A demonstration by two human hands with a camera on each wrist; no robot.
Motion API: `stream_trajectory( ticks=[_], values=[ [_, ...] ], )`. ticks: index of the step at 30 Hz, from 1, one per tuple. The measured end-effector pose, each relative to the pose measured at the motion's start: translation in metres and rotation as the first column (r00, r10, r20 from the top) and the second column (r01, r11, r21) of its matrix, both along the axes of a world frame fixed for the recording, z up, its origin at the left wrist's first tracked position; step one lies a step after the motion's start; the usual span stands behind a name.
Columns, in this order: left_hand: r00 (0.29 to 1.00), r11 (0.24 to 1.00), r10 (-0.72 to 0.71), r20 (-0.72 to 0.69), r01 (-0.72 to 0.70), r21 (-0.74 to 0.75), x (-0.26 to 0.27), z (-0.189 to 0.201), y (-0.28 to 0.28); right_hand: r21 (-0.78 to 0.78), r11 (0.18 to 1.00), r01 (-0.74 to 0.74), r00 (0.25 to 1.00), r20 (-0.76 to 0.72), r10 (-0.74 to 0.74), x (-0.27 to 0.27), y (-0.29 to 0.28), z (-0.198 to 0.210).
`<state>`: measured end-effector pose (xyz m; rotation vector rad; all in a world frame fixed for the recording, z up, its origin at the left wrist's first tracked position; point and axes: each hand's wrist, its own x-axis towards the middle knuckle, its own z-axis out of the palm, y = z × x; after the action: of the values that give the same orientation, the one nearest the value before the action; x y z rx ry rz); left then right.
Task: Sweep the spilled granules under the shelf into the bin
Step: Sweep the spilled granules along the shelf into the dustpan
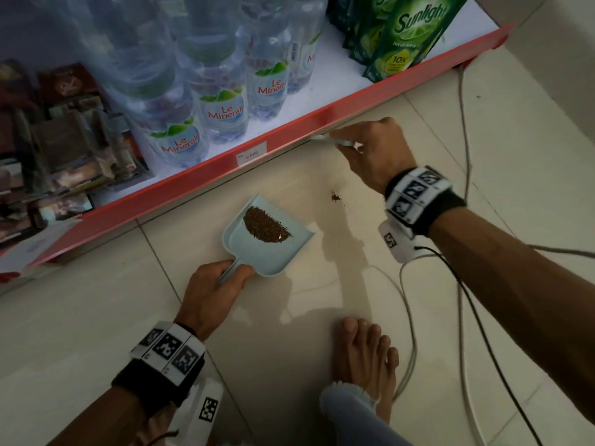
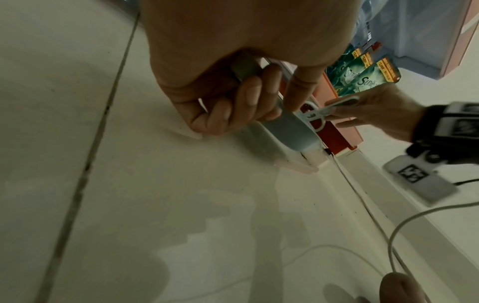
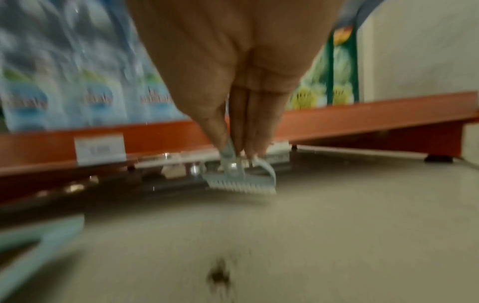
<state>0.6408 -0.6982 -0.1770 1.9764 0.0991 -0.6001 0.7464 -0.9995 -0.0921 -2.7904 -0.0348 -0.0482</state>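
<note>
The person crouches on a pale tiled floor [image 1: 96,317] in front of a low red-edged shelf [image 1: 199,178]; one bare foot [image 1: 363,355] rests on the tiles near the bottom of the head view.

Left hand [image 1: 209,294]: fingers [image 2: 249,96] curled round the handle of a light blue dustpan [image 1: 257,249]; the pan sits flat on the floor just in front of the shelf edge, its open lip turned toward the right hand.

Granules: a brown heap [image 1: 265,228] lies inside the dustpan, banked in a half-moon toward its lip; a small brown clump [image 1: 335,197] lies on the bare floor between the dustpan and the right hand, apart from both; the same clump shows in the right wrist view as a blurred dark spot.

Right hand [image 1: 376,152]: fingers [image 3: 249,123] closed narrow, pinching the handle of a small light blue brush [image 3: 241,178]; the brush head, with short white bristles pointing down, is at the gap beneath the shelf; whether the bristles touch the floor cannot be told, the right wrist view being blurred.

Shelf contents: water bottles [image 1: 222,104] with "Le Minerale" labels; green "Sunlight" pouches [image 1: 409,33] at the right end; a white price tag [image 1: 251,156] on the red edge.

Pale and dark cables [image 1: 463,91] trail across the floor on the right side; both wrists carry black bands with printed square markers.
</note>
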Motion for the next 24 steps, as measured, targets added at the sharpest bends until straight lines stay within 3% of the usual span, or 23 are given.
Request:
stream_trajectory(
  ticks=[5, 11, 17, 20, 24],
  values=[
    [1.0, 1.0, 0.011, 0.015, -0.011, -0.015, -0.001, 0.001, 0.0, -0.021, 0.995, -0.1, 0.994, -0.044, 0.099, 0.007, 0.019, -0.03],
    [1.0, 0.999, 0.025, 0.003, -0.025, -0.02, -0.002, 0.001, 0.003, 0.013, 0.929, -0.369, 0.921, -0.132, 0.368, -0.02, -0.015, -0.003],
    [0.999, 0.999, -0.008, -0.035, 0.007, -0.032, 0.002, 0.003, -0.004, 0.081, 0.967, -0.241, 0.965, 0.13, 0.23, -0.019, -0.029, 0.008],
    [0.999, 1.0, -0.024, -0.033, 0.023, -0.019, 0.003, 0.005, -0.006, 0.123, 0.976, -0.18, 0.979, 0.122, 0.165, -0.006, -0.002, -0.006],
    [1.0, 1.0, -0.023, 0.01, 0.023, -0.009, 0.0, 0.003, 0.001, 0.132, 0.965, -0.225, 0.974, 0.052, 0.22, 0.002, 0.042, -0.025]
  ],
)
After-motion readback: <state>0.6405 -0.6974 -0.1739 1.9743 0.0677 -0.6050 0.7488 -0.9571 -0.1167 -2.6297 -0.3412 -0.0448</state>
